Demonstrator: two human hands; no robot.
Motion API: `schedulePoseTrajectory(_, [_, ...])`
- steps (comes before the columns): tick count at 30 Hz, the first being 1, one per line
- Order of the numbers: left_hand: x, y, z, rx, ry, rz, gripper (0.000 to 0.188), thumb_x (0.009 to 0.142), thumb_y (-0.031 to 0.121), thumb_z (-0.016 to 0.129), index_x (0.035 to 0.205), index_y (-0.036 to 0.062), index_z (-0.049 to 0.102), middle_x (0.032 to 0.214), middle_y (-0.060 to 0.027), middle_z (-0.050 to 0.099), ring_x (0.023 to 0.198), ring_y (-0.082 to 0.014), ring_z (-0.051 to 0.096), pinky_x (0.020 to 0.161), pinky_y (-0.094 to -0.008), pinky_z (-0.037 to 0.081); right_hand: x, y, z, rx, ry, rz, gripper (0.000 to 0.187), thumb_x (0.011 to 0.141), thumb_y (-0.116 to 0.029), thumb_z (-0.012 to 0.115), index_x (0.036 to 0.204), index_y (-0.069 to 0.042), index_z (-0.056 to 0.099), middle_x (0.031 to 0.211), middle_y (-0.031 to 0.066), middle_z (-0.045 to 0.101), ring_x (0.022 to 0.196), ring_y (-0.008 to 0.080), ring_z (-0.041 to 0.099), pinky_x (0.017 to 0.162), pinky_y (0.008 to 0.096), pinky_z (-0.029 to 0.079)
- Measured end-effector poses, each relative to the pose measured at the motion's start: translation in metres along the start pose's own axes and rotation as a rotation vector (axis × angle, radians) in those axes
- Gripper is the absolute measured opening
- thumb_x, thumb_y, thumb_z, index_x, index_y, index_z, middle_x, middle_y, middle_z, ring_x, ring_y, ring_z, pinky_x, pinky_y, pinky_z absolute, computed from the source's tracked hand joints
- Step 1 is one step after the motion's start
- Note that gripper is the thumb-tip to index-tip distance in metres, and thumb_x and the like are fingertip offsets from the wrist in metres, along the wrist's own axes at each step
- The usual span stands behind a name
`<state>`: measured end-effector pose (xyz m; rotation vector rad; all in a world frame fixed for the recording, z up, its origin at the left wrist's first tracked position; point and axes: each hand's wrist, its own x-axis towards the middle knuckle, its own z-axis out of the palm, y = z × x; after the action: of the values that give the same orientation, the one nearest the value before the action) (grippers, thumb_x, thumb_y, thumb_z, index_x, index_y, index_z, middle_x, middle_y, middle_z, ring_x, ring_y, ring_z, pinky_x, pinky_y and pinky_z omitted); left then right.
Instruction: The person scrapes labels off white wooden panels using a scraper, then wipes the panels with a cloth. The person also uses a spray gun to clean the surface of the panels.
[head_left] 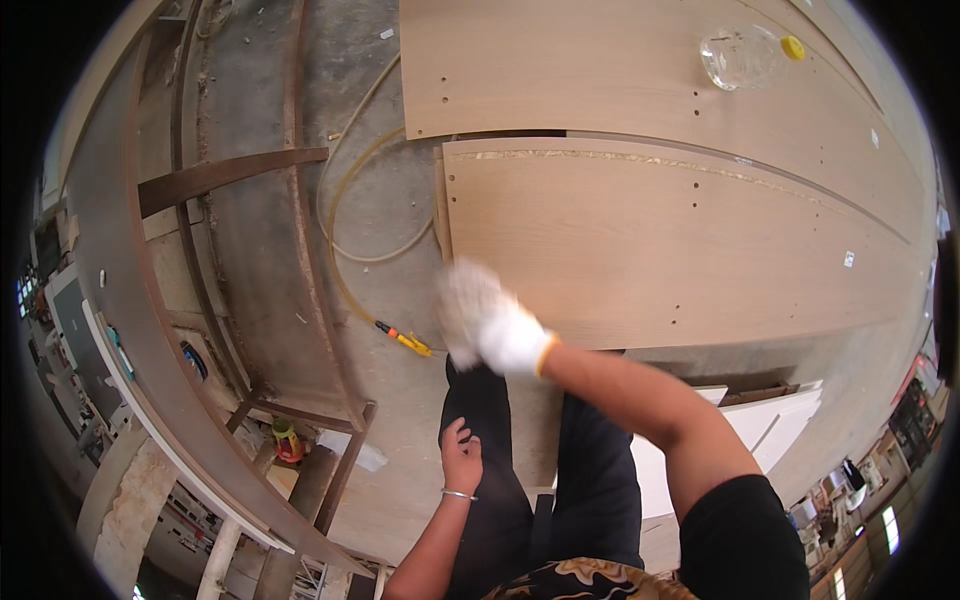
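My right hand [490,315], in a white work glove with a yellow cuff edge, reaches across to the left corner of a light wood-grain board [600,240]. Motion smears its fingers, so I cannot tell whether they touch the board or hold anything. My left hand [461,455] is bare, with a silver bangle at the wrist. It hangs over my left thigh, its fingers loosely bent and apart, with nothing in them. The board has pairs of small drilled holes and a rough strip along its far edge.
Beyond it lies a second drilled board [560,70] bearing a clear bottle with a yellow cap [745,55]. A yellow air blow gun [408,342] on a looped hose [340,255] lies on the floor. A brown frame [300,220] stands left; white panels [770,425] lie right.
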<state>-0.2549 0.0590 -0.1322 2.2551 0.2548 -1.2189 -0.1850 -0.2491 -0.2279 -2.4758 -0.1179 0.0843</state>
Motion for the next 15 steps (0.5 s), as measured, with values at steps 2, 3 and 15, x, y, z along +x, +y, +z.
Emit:
schedulePoseTrajectory(2, [0.002, 0.011, -0.010, 0.000, -0.020, 0.009, 0.047, 0.096, 0.000, 0.064, 0.142, 0.0012, 0.053, 0.132, -0.0190, 0.063, 0.111, -0.0257, 0.068, 0.090, -0.0355, 0.056, -0.052, -0.035, 0.020, 0.146, -0.332, -0.182, 0.046, 0.085, -0.025, 0.065, 0.129, -0.012, 0.068, 0.142, 0.0086, 0.060, 0.148, 0.0277, 0.044, 0.126, 0.0438, 0.029])
schedulePoseTrajectory(3, [0.004, 0.015, -0.015, 0.006, -0.011, 0.013, 0.047, 0.096, 0.000, 0.063, 0.142, 0.0012, 0.053, 0.132, -0.0186, 0.063, 0.112, -0.0255, 0.067, 0.090, -0.0353, 0.056, -0.065, -0.031, 0.018, 0.154, -0.239, -0.076, 0.032, 0.084, -0.027, 0.065, 0.113, -0.017, 0.071, 0.134, 0.0057, 0.062, 0.142, 0.0252, 0.050, 0.123, 0.0421, 0.034])
schedulePoseTrajectory(15, [0.035, 0.051, -0.044, -0.004, 0.038, 0.156, 0.046, 0.095, -0.003, 0.061, 0.140, 0.0015, 0.054, 0.134, -0.0147, 0.064, 0.118, -0.0248, 0.066, 0.095, -0.0355, 0.054, 0.012, -0.032, 0.006, 0.127, -0.162, 0.022, 0.045, 0.090, -0.030, 0.064, 0.129, -0.007, 0.069, 0.154, 0.0183, 0.051, 0.153, 0.0402, 0.034, 0.128, 0.0518, 0.025])
